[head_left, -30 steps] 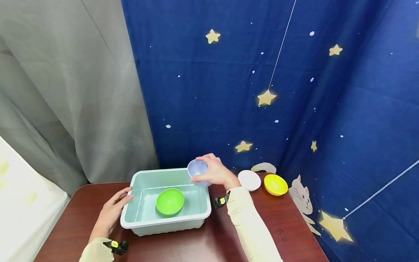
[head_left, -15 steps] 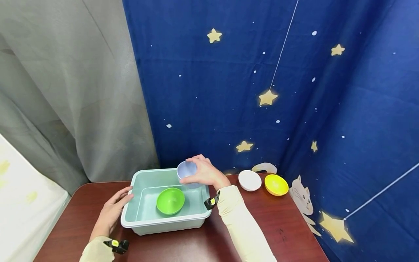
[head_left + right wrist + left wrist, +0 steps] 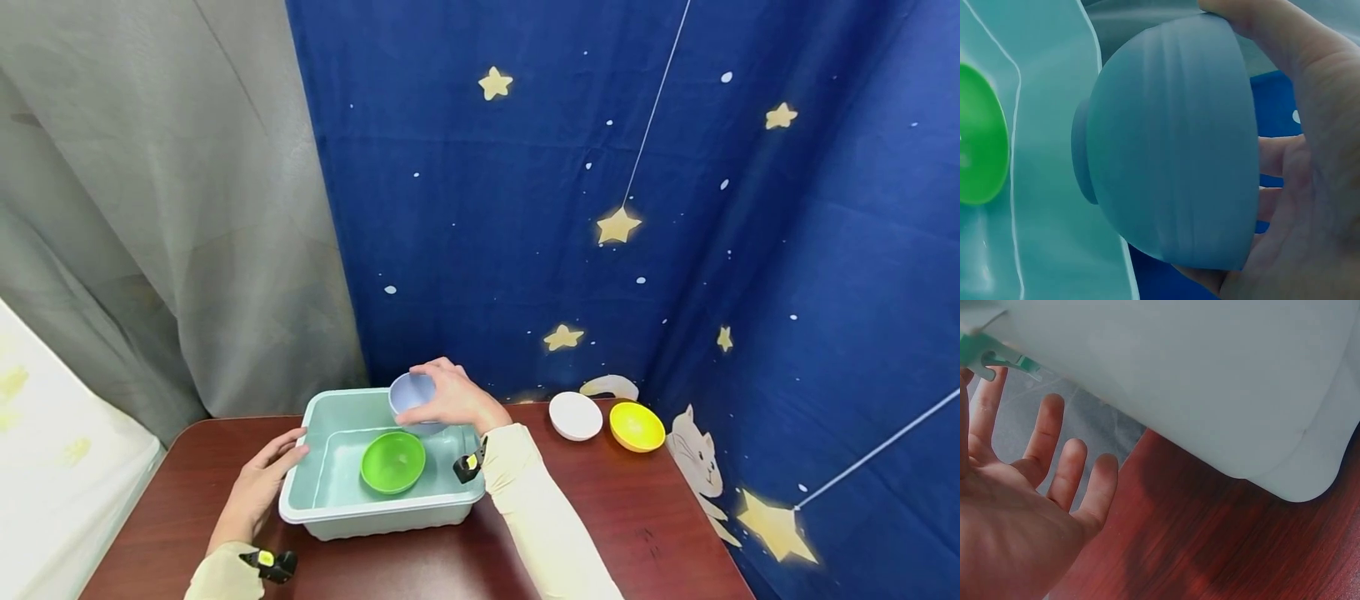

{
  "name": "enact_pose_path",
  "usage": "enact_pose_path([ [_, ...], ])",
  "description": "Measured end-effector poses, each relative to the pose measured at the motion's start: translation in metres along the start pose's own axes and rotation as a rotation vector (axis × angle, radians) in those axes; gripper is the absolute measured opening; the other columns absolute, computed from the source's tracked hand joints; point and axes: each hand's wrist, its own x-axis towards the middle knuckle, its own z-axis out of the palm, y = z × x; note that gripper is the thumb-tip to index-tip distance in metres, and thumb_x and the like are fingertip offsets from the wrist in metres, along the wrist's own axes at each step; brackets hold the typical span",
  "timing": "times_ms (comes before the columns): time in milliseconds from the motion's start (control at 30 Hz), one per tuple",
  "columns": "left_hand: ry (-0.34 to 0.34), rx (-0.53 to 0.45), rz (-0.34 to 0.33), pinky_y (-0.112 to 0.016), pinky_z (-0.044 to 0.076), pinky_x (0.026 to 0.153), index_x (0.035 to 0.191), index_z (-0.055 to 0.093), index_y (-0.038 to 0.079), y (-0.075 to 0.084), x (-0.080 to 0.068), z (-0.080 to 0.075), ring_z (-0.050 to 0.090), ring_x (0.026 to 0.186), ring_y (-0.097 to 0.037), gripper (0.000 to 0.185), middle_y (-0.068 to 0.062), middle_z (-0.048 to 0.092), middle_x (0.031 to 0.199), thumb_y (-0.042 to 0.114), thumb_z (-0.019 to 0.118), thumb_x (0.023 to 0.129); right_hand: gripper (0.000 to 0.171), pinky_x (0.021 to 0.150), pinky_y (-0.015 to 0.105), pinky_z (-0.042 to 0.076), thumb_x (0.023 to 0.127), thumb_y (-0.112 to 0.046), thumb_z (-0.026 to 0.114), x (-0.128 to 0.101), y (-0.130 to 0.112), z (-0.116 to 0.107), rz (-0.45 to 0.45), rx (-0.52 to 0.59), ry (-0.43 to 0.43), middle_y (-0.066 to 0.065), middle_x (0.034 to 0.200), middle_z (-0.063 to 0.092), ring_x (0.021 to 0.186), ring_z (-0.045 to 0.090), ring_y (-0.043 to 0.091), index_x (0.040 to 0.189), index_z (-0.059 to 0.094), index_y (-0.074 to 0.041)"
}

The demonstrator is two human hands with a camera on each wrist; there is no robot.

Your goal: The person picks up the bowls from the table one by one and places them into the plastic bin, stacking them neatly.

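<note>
My right hand (image 3: 453, 402) pinches a light blue bowl (image 3: 409, 393) across its rim, thumb on one side and fingers on the other. The bowl hangs over the back part of a pale green plastic bin (image 3: 382, 505), its foot (image 3: 1083, 152) pointing toward the bin in the right wrist view. A bright green bowl (image 3: 393, 462) sits on the bin floor, in front of the blue one. At the bin's left side, my left hand (image 3: 258, 485) has its fingertips right at the rim. The left wrist view shows spread, loosely bent fingers (image 3: 1094, 487) beside the bin wall (image 3: 1210, 387).
A white bowl (image 3: 575, 416) and a yellow bowl (image 3: 637, 427) stand side by side at the back right of the red-brown table (image 3: 592, 508). Behind the table hang a grey curtain (image 3: 247, 250) and a blue star-patterned curtain (image 3: 480, 208).
My right hand has carried the blue bowl leftward, from above the bin's back right corner to farther in over the bin. The left hand stays at the rim.
</note>
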Motion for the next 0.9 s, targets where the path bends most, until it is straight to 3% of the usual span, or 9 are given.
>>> enact_pose_path([
  [100, 0.005, -0.013, -0.006, -0.014, 0.050, 0.084, 0.153, 0.047, 0.029, -0.001, 0.001, -0.001, 0.053, 0.101, 0.016, 0.071, 0.032, 0.054, 0.113, 0.055, 0.070, 0.092, 0.086, 0.093, 0.032, 0.047, 0.071, -0.059, 0.086, 0.006, -0.002, 0.009, -0.019, -0.011, -0.009, 0.002, 0.143, 0.053, 0.124, 0.049, 0.024, 0.143, 0.058, -0.022],
  [200, 0.010, -0.003, -0.019, -0.013, 0.049, 0.084, 0.153, 0.046, 0.029, -0.002, 0.002, 0.000, 0.050, 0.107, 0.012, 0.072, 0.015, 0.057, 0.135, 0.057, 0.069, 0.092, 0.085, 0.091, 0.030, 0.046, 0.071, -0.058, 0.086, 0.012, -0.004, 0.017, -0.028, -0.015, -0.024, 0.003, 0.142, 0.053, 0.123, 0.049, 0.024, 0.143, 0.059, -0.022],
  [333, 0.015, 0.026, -0.021, -0.014, 0.049, 0.085, 0.153, 0.046, 0.026, -0.001, 0.002, 0.000, 0.050, 0.106, 0.011, 0.075, 0.004, 0.053, 0.143, 0.059, 0.069, 0.090, 0.085, 0.092, 0.028, 0.046, 0.071, -0.059, 0.085, 0.017, -0.005, 0.026, -0.020, -0.010, -0.056, 0.003, 0.142, 0.053, 0.123, 0.049, 0.022, 0.144, 0.058, -0.023],
  [433, 0.020, 0.036, -0.012, -0.016, 0.050, 0.085, 0.153, 0.047, 0.025, -0.001, 0.001, 0.000, 0.053, 0.101, 0.013, 0.075, 0.016, 0.057, 0.130, 0.059, 0.070, 0.090, 0.086, 0.092, 0.027, 0.046, 0.072, -0.059, 0.085, 0.019, -0.004, 0.030, -0.021, -0.003, -0.072, 0.004, 0.142, 0.053, 0.122, 0.049, 0.021, 0.144, 0.057, -0.022],
  [700, 0.019, -0.004, -0.011, -0.015, 0.050, 0.085, 0.152, 0.048, 0.027, -0.003, 0.002, -0.001, 0.053, 0.101, 0.015, 0.072, 0.030, 0.056, 0.113, 0.055, 0.072, 0.091, 0.086, 0.091, 0.026, 0.047, 0.070, -0.060, 0.086, 0.021, 0.000, 0.041, -0.021, 0.013, -0.098, 0.001, 0.139, 0.054, 0.121, 0.050, 0.017, 0.143, 0.059, -0.023],
  [900, 0.025, 0.019, 0.001, -0.014, 0.049, 0.086, 0.153, 0.048, 0.026, -0.004, 0.003, 0.000, 0.053, 0.103, 0.014, 0.073, 0.028, 0.056, 0.117, 0.057, 0.070, 0.091, 0.086, 0.092, 0.024, 0.047, 0.070, -0.061, 0.086, 0.022, 0.003, 0.047, -0.020, 0.007, -0.119, 0.000, 0.139, 0.054, 0.118, 0.052, 0.014, 0.143, 0.058, -0.026],
])
